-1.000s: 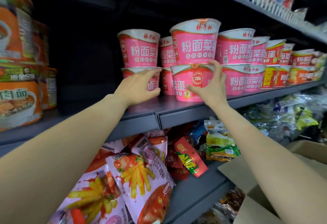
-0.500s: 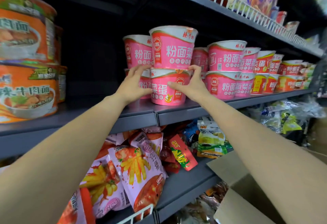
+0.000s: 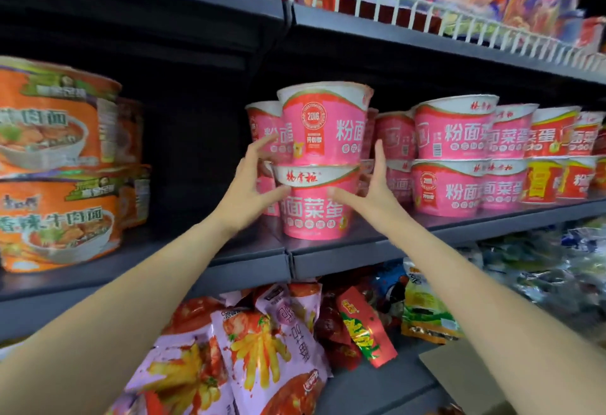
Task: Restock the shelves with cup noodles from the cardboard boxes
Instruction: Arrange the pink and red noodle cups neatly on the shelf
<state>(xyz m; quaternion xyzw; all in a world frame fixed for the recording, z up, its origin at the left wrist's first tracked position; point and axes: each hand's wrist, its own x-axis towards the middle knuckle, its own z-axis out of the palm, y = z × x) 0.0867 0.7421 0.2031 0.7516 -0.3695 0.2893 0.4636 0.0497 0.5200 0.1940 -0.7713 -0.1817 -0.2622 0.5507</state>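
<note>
Two pink cup noodles stand stacked at the front of the dark shelf (image 3: 344, 257): an upper cup (image 3: 324, 122) on a lower cup (image 3: 314, 214). My left hand (image 3: 249, 185) presses the stack's left side, thumb on the lower cup's rim and fingers spread beside the upper cup. My right hand (image 3: 370, 188) presses the right side the same way. More pink cups (image 3: 455, 132) stand two high to the right and behind. A corner of a cardboard box (image 3: 459, 378) shows at the bottom right.
Large orange noodle bowls (image 3: 55, 119) are stacked at the left, with a dark gap between them and the pink cups. Red cups (image 3: 551, 132) follow the pink row rightward. Snack bags (image 3: 255, 349) fill the shelf below. A wire-railed shelf (image 3: 426, 11) hangs overhead.
My left hand left the back-left cup and came to the front stack. Both hands now flank that stack with fingers raised. The view has moved closer and to the right.
</note>
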